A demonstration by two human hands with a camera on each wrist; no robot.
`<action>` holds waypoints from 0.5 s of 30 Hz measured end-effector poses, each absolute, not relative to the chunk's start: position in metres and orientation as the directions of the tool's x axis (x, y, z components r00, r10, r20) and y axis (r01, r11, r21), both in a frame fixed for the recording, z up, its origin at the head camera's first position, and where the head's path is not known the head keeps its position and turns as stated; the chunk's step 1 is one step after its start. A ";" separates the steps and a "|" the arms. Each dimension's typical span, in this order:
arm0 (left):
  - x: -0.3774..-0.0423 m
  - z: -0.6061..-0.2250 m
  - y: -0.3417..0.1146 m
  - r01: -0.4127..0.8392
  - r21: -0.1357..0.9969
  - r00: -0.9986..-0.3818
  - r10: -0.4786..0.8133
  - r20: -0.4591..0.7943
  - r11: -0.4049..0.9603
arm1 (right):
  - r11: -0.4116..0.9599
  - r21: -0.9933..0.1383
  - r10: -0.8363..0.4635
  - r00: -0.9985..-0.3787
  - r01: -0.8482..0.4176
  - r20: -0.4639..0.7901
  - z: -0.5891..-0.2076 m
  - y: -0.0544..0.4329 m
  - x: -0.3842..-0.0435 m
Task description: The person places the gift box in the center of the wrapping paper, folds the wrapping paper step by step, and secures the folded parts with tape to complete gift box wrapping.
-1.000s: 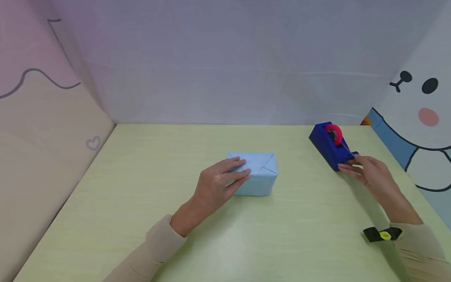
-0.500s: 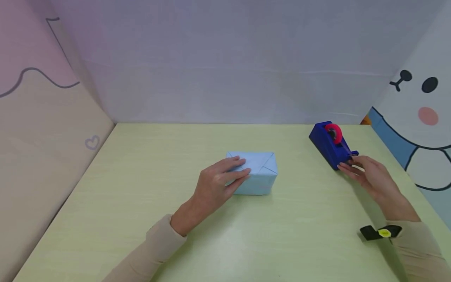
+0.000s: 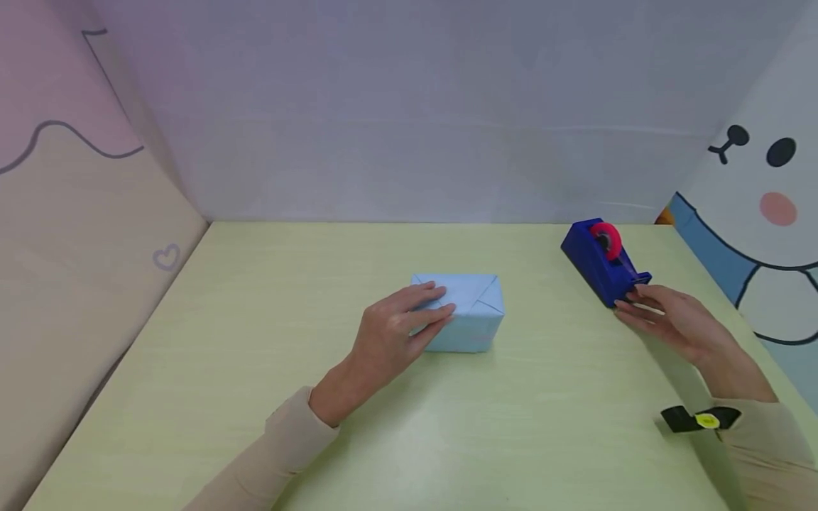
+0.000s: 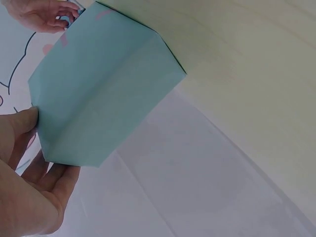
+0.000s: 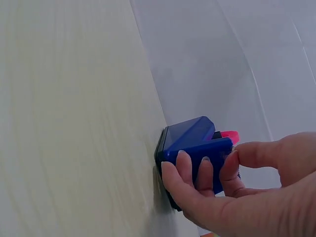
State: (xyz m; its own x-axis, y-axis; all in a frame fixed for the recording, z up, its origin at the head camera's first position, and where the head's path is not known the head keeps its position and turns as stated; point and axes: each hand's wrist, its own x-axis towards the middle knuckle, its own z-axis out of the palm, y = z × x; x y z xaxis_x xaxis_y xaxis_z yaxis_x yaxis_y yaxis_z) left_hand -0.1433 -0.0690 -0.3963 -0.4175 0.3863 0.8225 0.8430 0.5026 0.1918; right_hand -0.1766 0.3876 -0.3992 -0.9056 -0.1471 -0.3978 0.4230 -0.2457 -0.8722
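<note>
A box wrapped in light blue paper (image 3: pixel 473 330) sits mid-table, folded flaps on top. My left hand (image 3: pixel 393 337) rests on its top at the left, fingers fairly straight. In the left wrist view, thumb and fingers lie along the edges of the wrapped box (image 4: pixel 103 89). At the right stands a blue tape dispenser (image 3: pixel 591 262) with a pink-cored tape roll (image 3: pixel 610 241); clear tape runs to its front. My right hand (image 3: pixel 686 326) is at that front end, thumb and index finger pinching the tape's end, other fingers against the dispenser's blue body (image 5: pixel 197 153). The pinched bit itself is hardly visible.
Both things stand on a pale wood-grain table (image 3: pixel 268 298). A grey-lilac sheet (image 3: pixel 383 128) rises behind its back edge. Printed cloths flank it, the right one (image 3: pixel 776 213) with a cartoon face. A black strap with a yellow piece (image 3: pixel 706 420) is at my right wrist.
My right hand has shifted slightly, its fingertips now lower at the dispenser's front; the short clear strip stretched from roll to fingertips lies nearer the cutter. Left hand and box stay put.
</note>
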 end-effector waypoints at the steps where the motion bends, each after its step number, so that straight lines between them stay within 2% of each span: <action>1: -0.143 -0.396 -0.069 0.843 0.191 -0.417 0.386 0.823 0.503 | -0.221 -0.879 -0.140 -0.906 0.422 -0.399 -0.399 0.387 -0.177; 10: -0.144 -0.396 -0.069 0.842 0.192 -0.420 0.388 0.820 0.504 | -0.041 -0.935 -0.084 -0.934 0.352 -0.348 -0.399 0.382 -0.177; 15: -0.144 -0.397 -0.069 0.843 0.195 -0.422 0.390 0.819 0.502 | 0.044 -0.961 -0.055 -0.960 0.271 -0.274 -0.398 0.375 -0.173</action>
